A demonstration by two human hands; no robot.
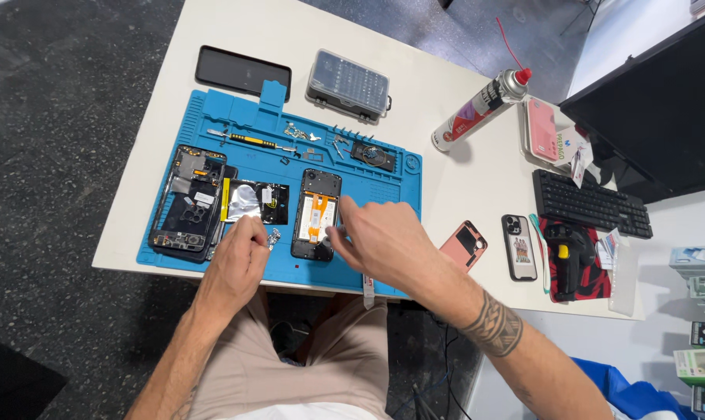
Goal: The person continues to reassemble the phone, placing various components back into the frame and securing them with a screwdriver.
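Working over a blue repair mat (384,167), the right hand (380,241) pinches a small tool against an opened phone (316,214). Left of the phone, the left hand (243,249) grips a small silvery part (274,237). Disassembly looks well advanced: a stripped phone frame (189,202) lies farther left.

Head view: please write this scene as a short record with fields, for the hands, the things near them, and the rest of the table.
left hand: fingers pinch a small part over the blue mat
right hand: rests on the opened phone, fingers at its lower edge
left of hands: phone frame and a silver and black inner piece
mat top: screwdriver, loose small parts
behind mat: black phone, clear bit case
right side: spray can, keyboard, pink case
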